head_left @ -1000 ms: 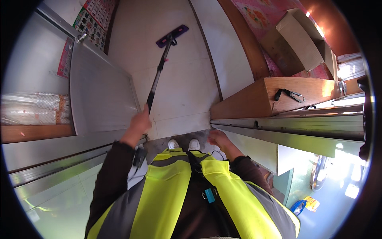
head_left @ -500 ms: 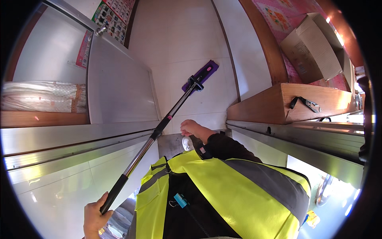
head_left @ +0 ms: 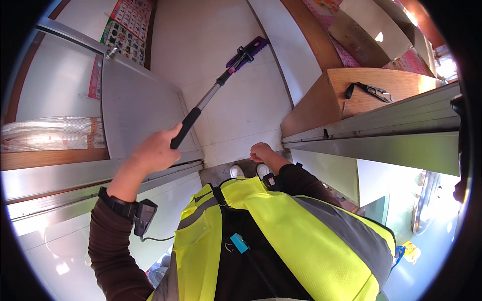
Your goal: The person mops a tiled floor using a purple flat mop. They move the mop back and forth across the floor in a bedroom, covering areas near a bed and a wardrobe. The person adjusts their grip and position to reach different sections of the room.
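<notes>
A flat mop (head_left: 206,100) with a purple head and a black and silver pole stretches forward over the pale tiled floor. My left hand (head_left: 159,149) is closed round the black grip at the pole's near end. The purple mop head (head_left: 249,53) rests on the floor at the far middle, close to the white wall base on the right. In front of my body, above my shoes, my right hand (head_left: 262,151) is curled and apart from the mop. Its fingers are folded in, and I see nothing in them.
A grey door (head_left: 143,108) stands ajar on the left, near the pole. To the right are a wooden cabinet (head_left: 371,93) with a black-handled tool on it and a cardboard box (head_left: 369,32). Metal door tracks (head_left: 381,113) flank the doorway. My white shoes (head_left: 236,171) stand on the threshold.
My left hand has pushed far forward with the mop, and the mop head has slid away from me. My right hand has moved slightly right.
</notes>
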Motion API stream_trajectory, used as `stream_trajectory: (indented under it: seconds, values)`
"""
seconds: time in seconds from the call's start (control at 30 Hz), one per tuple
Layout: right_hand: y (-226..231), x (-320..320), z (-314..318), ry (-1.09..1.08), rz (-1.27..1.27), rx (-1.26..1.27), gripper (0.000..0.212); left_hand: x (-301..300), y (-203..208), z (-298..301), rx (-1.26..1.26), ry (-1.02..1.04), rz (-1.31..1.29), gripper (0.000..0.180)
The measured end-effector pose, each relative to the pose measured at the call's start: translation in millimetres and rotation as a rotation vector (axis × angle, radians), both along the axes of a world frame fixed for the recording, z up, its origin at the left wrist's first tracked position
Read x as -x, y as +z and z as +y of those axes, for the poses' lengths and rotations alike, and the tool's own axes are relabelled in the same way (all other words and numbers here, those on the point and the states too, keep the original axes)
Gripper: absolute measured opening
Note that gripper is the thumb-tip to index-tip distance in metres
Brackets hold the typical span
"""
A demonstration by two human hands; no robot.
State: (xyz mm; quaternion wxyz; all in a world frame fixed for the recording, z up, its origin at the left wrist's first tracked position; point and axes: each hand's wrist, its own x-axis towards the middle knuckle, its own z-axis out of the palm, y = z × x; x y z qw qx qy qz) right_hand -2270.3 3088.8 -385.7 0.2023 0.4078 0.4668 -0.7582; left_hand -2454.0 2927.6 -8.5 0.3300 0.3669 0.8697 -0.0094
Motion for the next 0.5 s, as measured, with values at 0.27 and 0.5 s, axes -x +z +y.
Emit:
stream_trajectory:
  seconds: [0.27,0.5]
  values:
    - [18.4,24.7,-8.3,0.109,0.075,0.005,0.017,-55.5,70.2,-92.1,0.199,0.110,-0.154,0.074]
    - [84.2,111.3,-68.5,-0.010,0.118,0.357,0.026,-85.0,157.5,-108.7,-0.039,0.632,-0.452,0.072]
